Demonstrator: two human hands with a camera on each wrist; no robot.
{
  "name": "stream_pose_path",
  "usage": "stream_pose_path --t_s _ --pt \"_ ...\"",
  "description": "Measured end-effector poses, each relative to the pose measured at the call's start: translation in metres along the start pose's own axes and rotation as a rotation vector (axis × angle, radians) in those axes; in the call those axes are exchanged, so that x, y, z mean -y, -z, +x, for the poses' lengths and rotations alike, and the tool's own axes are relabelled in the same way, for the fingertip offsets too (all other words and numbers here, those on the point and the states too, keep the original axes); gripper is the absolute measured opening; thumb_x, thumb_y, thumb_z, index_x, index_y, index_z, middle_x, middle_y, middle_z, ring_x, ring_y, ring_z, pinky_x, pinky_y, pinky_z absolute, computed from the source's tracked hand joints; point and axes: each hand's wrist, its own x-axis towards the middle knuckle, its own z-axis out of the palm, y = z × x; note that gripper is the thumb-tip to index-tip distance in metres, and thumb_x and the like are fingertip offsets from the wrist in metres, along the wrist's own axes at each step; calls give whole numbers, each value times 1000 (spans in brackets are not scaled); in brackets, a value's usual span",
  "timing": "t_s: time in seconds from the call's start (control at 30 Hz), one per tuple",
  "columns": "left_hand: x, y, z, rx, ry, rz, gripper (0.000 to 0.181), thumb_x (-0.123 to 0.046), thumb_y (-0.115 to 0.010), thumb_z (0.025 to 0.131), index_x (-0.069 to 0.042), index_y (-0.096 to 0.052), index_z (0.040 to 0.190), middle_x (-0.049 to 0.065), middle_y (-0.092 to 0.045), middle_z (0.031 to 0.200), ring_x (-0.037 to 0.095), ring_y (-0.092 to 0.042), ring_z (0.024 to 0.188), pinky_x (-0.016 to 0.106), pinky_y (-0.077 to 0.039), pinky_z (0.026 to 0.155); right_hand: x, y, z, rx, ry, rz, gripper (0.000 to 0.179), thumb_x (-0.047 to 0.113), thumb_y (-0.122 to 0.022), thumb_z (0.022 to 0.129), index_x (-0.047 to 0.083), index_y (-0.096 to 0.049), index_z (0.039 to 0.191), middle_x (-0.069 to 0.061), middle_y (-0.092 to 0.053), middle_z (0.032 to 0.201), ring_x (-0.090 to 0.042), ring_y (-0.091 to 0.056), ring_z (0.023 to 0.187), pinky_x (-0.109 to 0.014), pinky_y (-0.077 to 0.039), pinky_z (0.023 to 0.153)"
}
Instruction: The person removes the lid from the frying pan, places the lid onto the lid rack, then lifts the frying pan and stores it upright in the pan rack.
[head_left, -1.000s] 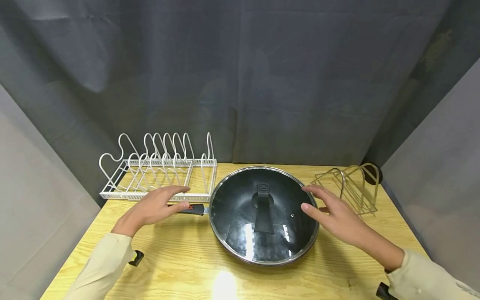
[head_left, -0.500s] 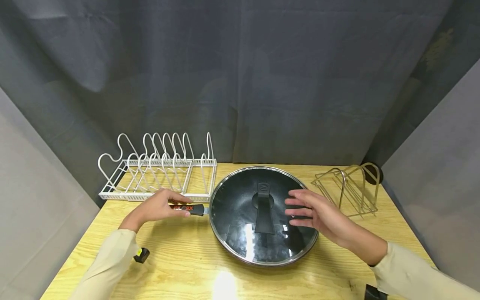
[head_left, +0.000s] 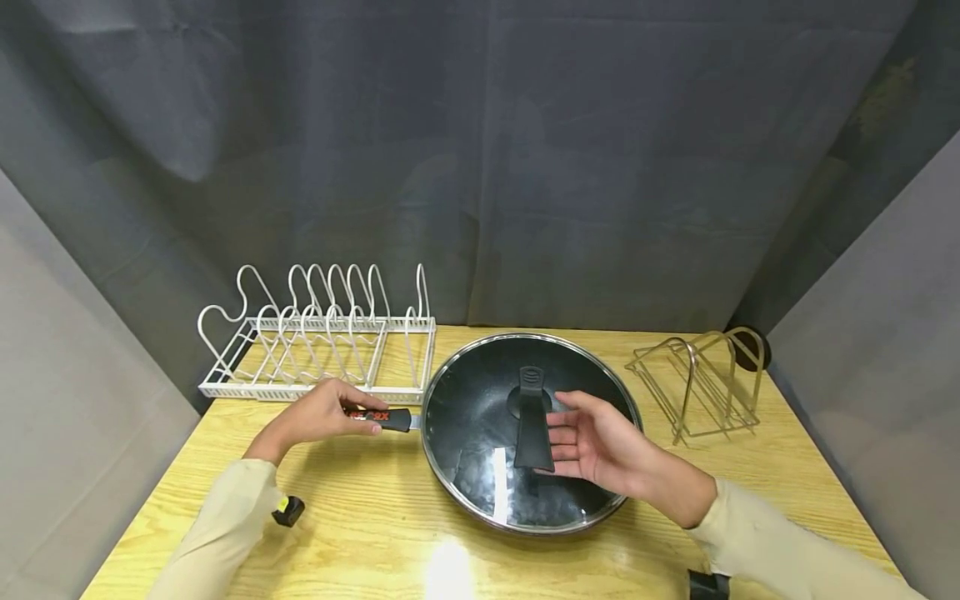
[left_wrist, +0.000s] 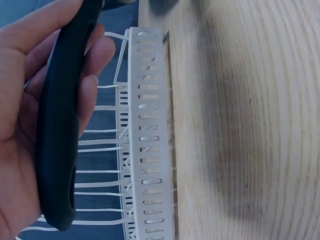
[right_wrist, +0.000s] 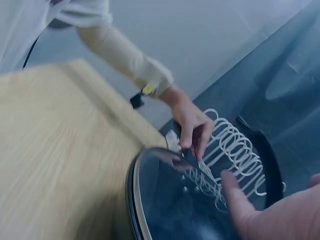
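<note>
A large frying pan with a glass lid (head_left: 472,433) on it sits at the middle of the table. My left hand (head_left: 322,414) grips the pan's black handle (head_left: 393,419), which points left. In the left wrist view, the fingers (left_wrist: 89,102) curl round that handle (left_wrist: 60,115). My right hand (head_left: 607,446) is over the lid's right half, fingers fairly straight and palm facing the black lid handle (head_left: 534,433). Its fingertips reach the lid handle's right edge and partly pass behind it; whether they touch it I cannot tell. The pan's body is mostly hidden under the lid.
A white wire rack (head_left: 315,392) with several upright loops stands back left, just behind the pan handle. A smaller gold wire rack (head_left: 705,392) stands back right. A dark curtain (head_left: 480,167) hangs behind the wooden table (head_left: 375,517).
My right hand has moved left from the lid's right rim to the lid handle, turning its palm sideways. My left hand has come down and taken hold of the pan handle.
</note>
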Motion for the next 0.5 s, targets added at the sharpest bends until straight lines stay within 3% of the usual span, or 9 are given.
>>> stream_pose_path --t_s 0.2,0.5 --pt "-1 -2 0 -9 6 -15 31 -30 -82 76 -34 -74 106 -12 -71 99 6 -51 60 22 -38 48 -9 -6 15 129 13 253 60 40 -41 99 -5 -29 136 -24 -62 118 -33 -61 112 -44 -43 100" --pt "-2 -1 -1 -11 7 -8 33 -39 -81 75 -33 -74 106 -7 -71 104 5 -45 55 21 -37 47 -11 -26 28 100 -3 417 43 36 -39 100 2 -31 126 -19 -62 114 -27 -65 99 -34 -52 87"
